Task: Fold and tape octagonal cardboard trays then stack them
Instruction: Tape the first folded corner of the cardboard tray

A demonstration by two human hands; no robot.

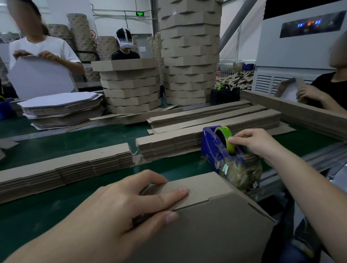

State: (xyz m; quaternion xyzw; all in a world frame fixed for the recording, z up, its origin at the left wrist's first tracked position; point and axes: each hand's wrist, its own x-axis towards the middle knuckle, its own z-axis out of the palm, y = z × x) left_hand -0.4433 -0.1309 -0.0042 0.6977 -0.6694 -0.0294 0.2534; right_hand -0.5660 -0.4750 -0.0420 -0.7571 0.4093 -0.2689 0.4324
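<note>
**One tray in hand, one tape roll being pinched**

Near centre, on the green table [41,216], one cardboard tray [204,221] is lying tilted. The left hand [120,207] is gripping its folded wall, thumb and forefinger flat on the seam and another finger hooked over the edge. To the right, the right hand [252,142] is pinching the green tape roll [224,136] in the blue dispenser [210,149]. Farther off, two stacks of finished trays [131,87] are standing, with one pile of flat sheets [63,109] at far left. Three other people are working around the table.
</note>
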